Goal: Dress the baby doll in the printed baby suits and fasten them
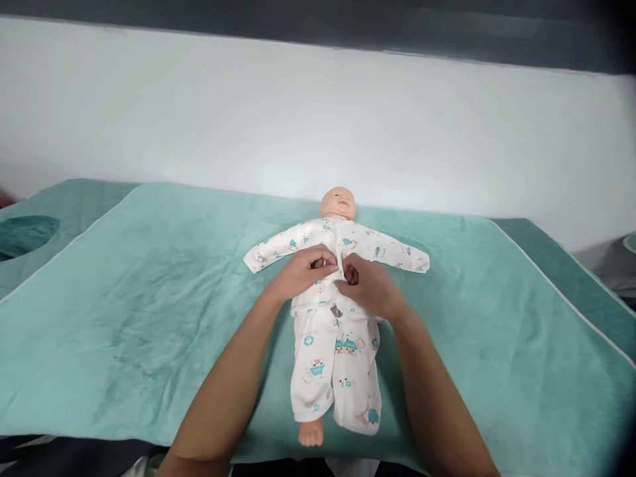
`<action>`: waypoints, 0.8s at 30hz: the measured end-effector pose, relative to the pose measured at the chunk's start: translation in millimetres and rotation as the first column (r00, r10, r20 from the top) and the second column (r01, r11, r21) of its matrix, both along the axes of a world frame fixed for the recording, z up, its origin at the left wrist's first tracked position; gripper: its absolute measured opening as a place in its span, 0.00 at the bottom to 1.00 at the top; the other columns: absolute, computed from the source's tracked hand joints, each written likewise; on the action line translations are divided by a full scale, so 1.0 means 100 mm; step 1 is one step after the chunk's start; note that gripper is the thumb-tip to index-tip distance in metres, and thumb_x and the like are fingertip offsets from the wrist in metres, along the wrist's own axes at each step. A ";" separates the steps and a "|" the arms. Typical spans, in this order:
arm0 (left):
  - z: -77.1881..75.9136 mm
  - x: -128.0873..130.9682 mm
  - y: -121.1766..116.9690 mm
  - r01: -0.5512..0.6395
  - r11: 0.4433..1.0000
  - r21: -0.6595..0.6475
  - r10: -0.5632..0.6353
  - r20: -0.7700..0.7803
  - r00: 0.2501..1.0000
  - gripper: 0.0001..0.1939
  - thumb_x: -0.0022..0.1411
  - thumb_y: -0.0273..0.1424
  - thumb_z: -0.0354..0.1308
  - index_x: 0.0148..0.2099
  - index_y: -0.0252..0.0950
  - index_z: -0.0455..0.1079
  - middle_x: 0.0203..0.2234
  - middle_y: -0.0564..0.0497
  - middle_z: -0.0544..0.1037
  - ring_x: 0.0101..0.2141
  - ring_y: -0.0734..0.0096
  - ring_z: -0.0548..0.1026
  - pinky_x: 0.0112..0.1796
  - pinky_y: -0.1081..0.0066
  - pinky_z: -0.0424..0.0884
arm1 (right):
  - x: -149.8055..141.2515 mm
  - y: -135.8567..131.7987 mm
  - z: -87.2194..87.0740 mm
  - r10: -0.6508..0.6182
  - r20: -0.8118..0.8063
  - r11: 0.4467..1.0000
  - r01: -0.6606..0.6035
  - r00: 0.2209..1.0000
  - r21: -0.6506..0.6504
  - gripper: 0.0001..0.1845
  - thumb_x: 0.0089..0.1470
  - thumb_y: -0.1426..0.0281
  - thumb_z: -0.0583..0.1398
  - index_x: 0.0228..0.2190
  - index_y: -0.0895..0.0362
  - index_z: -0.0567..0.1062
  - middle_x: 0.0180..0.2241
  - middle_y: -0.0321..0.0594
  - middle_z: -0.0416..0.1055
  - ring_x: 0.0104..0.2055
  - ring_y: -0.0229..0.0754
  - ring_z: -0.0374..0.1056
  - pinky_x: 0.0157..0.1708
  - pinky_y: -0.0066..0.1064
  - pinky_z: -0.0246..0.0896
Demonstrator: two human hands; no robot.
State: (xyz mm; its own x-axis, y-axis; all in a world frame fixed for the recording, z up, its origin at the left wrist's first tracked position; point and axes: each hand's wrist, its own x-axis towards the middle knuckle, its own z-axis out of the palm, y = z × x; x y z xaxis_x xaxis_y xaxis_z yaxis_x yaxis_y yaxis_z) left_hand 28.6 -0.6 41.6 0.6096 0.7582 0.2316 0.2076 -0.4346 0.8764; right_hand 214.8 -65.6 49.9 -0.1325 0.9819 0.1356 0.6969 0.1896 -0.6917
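A baby doll (338, 202) lies on its back, its head toward the wall. It wears a white printed top (308, 233) with both sleeves spread wide, and matching trousers (313, 364). One bare foot shows below the trouser leg on the left; the other foot is hidden. My left hand (311, 268) pinches the front edge of the top at the chest. Close beside it, my right hand (365, 281) has its fingers curled and pinched on the same front opening. Whatever fastener lies between the fingertips is too small to make out.
A green cloth (163, 298) with some wrinkles covers the table under the doll. Behind it stands a white wall (298, 119) with a dark band above. At the far left a darker green round shape (27, 235) shows on the cloth.
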 end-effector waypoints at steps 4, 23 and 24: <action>-0.09 -0.04 -0.01 -0.008 0.982 -0.186 0.040 0.170 0.985 0.11 0.65 0.39 0.57 0.37 0.36 0.68 0.27 0.55 0.66 0.27 0.77 0.62 0.29 0.75 0.61 | 0.03 0.07 -0.10 -0.002 -0.250 1.000 0.009 0.968 0.024 0.06 0.54 0.68 0.59 0.33 0.52 0.64 0.26 0.28 0.60 0.27 0.34 0.56 0.28 0.28 0.52; -0.21 -0.04 -0.07 -0.074 0.947 -0.312 0.205 0.411 0.888 0.11 0.60 0.38 0.63 0.34 0.35 0.71 0.28 0.53 0.71 0.30 0.76 0.67 0.33 0.74 0.64 | -0.39 -0.14 -0.01 -0.373 0.388 0.927 0.323 0.843 0.189 0.07 0.59 0.65 0.57 0.32 0.55 0.66 0.30 0.39 0.71 0.33 0.41 0.65 0.26 0.32 0.38; -0.20 -0.03 -0.08 -0.083 0.947 -0.309 0.212 0.410 0.887 0.11 0.60 0.38 0.63 0.34 0.35 0.71 0.28 0.53 0.71 0.30 0.76 0.67 0.33 0.74 0.64 | -0.41 -0.15 -0.01 -0.379 0.380 0.925 0.331 0.844 0.187 0.06 0.59 0.66 0.56 0.31 0.55 0.66 0.30 0.38 0.71 0.32 0.40 0.65 0.26 0.32 0.38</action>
State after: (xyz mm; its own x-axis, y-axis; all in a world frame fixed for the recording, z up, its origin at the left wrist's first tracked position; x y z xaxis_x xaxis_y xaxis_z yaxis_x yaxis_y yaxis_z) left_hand 25.4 -8.5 21.3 0.3723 0.9030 0.2145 -0.1779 -0.1574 0.9714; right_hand 174.1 -80.2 48.8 0.1558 0.9541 0.2557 0.9430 -0.0666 -0.3262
